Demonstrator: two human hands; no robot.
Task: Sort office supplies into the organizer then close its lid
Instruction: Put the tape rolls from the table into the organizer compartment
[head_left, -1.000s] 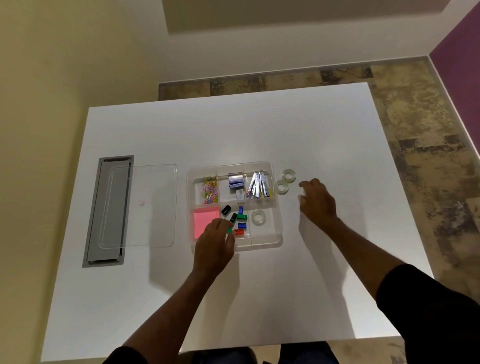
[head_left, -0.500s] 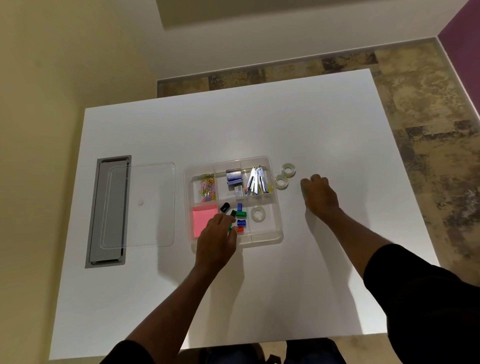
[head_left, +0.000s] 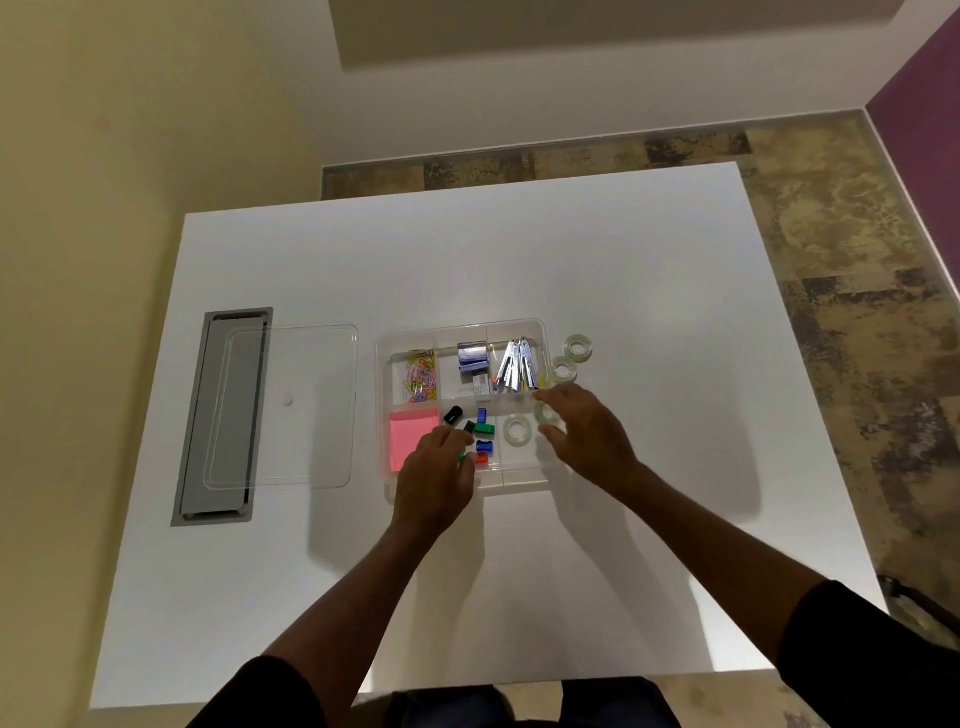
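The clear organizer sits mid-table, lid off. It holds coloured paper clips, staple boxes, metal staple removers, pink sticky notes, small coloured clips and a tape roll. My left hand rests over the clip compartment, fingertips pinched on a small green clip. Over the organizer's right edge, my right hand holds a clear tape roll between thumb and fingers. Two more tape rolls lie on the table just right of the organizer.
The clear lid lies flat to the left of the organizer, partly over a grey cable hatch set into the white table. Beyond the table's right edge is patterned floor; a wall stands on the left.
My right hand has moved left from the table beside the organizer to above its right edge, carrying a tape roll. My left hand has stayed at the clip compartment.
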